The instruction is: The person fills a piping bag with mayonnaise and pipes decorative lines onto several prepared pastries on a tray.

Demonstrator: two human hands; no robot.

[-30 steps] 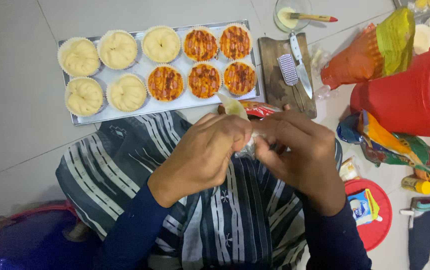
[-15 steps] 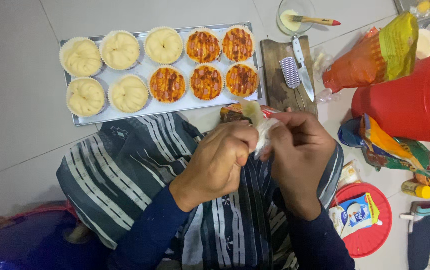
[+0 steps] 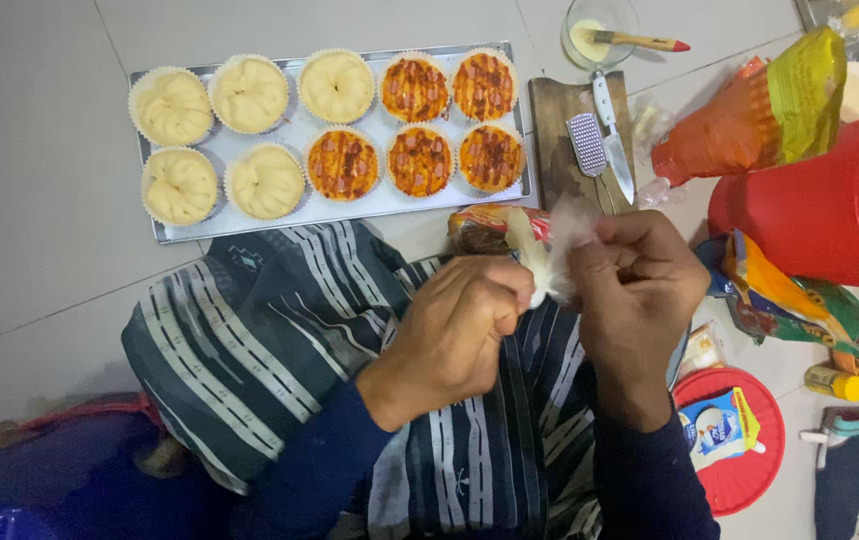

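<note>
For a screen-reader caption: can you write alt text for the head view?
Both hands, left hand and right hand, pinch a pale wrapped stick over a striped cloth lap. Beyond lies a metal tray of ten paper-cupped buns, five plain, five red-topped.

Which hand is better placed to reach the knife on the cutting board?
Right, probably. The right hand sits just below the cutting board and knife; the left hand is farther off. Both pinch a pale strip.

Bare floor lay open left of the left hand; tray and board blocked ahead; red bucket crowded the right hand.
</note>
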